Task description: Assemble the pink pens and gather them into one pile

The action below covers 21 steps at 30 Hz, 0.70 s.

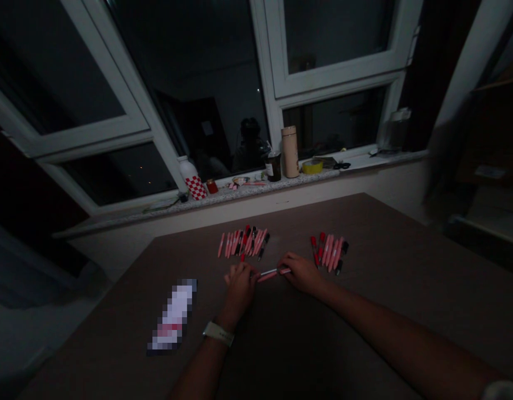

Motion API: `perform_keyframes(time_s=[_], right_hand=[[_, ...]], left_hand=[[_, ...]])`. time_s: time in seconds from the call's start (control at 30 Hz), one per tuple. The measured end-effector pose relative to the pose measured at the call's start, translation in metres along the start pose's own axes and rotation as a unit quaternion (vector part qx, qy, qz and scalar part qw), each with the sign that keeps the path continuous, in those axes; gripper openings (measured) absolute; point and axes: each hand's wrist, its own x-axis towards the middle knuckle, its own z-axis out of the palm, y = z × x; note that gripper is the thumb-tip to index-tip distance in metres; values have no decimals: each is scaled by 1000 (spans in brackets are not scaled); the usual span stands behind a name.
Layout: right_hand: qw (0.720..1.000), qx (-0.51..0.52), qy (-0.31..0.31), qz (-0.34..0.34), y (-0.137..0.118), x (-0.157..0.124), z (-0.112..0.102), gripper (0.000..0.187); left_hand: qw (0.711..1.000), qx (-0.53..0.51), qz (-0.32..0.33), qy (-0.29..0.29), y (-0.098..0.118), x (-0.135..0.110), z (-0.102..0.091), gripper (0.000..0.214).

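Between my two hands, low over the dark table, stretches a slim pen [268,272] with a pale, whitish section in the middle. My left hand [239,284], with a light watch band on its wrist, is closed on the left end. The fingers of my right hand [300,270] pinch the right end, where a bit of pink shows. A pink pen part [267,277] lies just below the pale section; whether it touches is too dim to tell. Beyond my left hand lies a row of pink, red and black pens [243,243]. A smaller pen group [330,253] rests beyond my right hand.
On the table [126,311] at left lies a blurred-out pale object [173,318]. Along the windowsill [235,194] stand a checkered bottle [193,180], a small red jar [212,186], a dark bottle [273,166], a beige flask [290,153] and yellow tape [312,167].
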Motion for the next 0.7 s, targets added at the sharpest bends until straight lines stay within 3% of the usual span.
perform_keyframes(time_s=[0.23,0.7], right_hand=[[1000,4,7,-7,2,0,1,29],[1000,2,-10,2,0,-1,-3,23]], left_hand=[[1000,-4,-2,7,0,1,0,16],[1000,-22,-6,2,2,2,-2,18]])
